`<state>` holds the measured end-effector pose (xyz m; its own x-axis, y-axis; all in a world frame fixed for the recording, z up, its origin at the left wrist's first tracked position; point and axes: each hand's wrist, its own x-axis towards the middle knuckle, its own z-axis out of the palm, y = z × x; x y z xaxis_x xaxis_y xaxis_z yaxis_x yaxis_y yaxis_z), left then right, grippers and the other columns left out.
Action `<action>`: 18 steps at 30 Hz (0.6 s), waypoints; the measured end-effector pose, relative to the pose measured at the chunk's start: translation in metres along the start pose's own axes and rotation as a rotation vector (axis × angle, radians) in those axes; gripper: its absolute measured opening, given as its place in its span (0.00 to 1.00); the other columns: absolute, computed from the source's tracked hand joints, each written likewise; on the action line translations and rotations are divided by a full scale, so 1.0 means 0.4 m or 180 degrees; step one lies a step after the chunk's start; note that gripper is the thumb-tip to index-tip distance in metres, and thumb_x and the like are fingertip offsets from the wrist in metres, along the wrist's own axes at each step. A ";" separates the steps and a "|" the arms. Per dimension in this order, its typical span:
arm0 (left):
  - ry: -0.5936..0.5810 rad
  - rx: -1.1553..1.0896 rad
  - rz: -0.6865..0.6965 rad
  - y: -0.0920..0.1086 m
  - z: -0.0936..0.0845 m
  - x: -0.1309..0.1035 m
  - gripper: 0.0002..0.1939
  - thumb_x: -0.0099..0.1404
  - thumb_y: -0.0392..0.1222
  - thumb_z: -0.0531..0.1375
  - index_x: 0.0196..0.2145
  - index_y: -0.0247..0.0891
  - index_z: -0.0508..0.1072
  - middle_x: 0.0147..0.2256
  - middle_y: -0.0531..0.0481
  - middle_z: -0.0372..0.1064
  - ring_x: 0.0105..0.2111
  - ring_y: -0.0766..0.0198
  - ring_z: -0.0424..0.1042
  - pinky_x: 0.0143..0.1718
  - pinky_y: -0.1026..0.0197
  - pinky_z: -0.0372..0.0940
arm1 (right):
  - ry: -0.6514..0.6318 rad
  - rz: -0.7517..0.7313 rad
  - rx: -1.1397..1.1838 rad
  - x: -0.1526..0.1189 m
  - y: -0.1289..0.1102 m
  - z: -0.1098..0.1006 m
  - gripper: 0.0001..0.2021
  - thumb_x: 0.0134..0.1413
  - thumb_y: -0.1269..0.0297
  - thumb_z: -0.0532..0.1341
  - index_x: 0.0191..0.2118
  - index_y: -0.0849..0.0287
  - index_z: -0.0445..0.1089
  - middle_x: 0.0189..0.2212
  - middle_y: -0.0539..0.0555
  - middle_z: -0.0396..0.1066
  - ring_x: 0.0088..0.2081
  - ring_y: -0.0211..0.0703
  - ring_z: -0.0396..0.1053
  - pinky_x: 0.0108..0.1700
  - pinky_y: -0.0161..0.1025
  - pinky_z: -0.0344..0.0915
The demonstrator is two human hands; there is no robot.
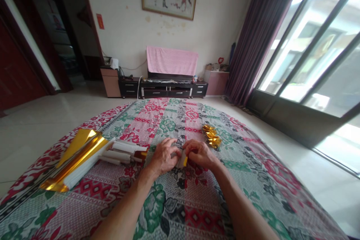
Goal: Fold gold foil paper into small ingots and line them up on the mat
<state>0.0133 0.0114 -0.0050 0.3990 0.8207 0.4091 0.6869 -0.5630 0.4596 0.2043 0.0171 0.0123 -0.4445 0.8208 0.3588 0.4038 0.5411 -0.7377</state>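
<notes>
Near the middle of the patterned tablecloth point(165, 210), my two hands meet over a small folded piece of gold foil paper point(182, 158). Its pale back faces up, with a strip of gold showing at the right edge. My left hand point(165, 156) presses on its left side, fingers bent. The fingers of my right hand point(200, 152) pinch its right side. Beyond my right hand sits a short row of folded gold foil pieces point(212, 136). To the left of my left hand lie several rolled or folded white-backed foil strips point(122, 152).
A stack of gold foil sheets point(81, 157), partly curled, lies at the table's left. Past the table's far edge stands a low black cabinet point(168, 92), with a pink cloth point(172, 60) over a screen. Purple curtains point(253, 33) hang beside a large window at right.
</notes>
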 end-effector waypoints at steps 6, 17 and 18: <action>0.0005 -0.0051 0.0057 -0.006 0.006 0.000 0.09 0.52 0.33 0.57 0.29 0.43 0.76 0.52 0.48 0.62 0.55 0.54 0.57 0.56 0.47 0.52 | -0.0036 -0.0065 -0.0286 -0.001 -0.003 -0.003 0.11 0.36 0.78 0.54 0.23 0.59 0.71 0.32 0.52 0.69 0.33 0.36 0.66 0.35 0.32 0.62; -0.0193 -0.0005 0.0202 -0.007 0.005 0.000 0.14 0.53 0.31 0.55 0.29 0.47 0.78 0.52 0.52 0.63 0.56 0.53 0.55 0.57 0.45 0.50 | -0.0098 -0.0139 -0.0623 0.002 -0.030 -0.009 0.12 0.34 0.80 0.53 0.23 0.60 0.71 0.28 0.51 0.70 0.32 0.37 0.65 0.37 0.32 0.61; -0.0187 -0.0005 0.0211 -0.006 0.004 0.000 0.14 0.53 0.31 0.55 0.29 0.47 0.78 0.52 0.52 0.63 0.56 0.53 0.55 0.57 0.45 0.50 | -0.0084 -0.0155 -0.0654 0.003 -0.027 -0.007 0.13 0.35 0.80 0.52 0.23 0.60 0.71 0.28 0.51 0.70 0.32 0.37 0.65 0.37 0.32 0.61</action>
<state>0.0125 0.0129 -0.0075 0.4785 0.7859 0.3916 0.6569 -0.6163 0.4343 0.2018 0.0126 0.0222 -0.4873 0.7891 0.3741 0.5346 0.6083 -0.5867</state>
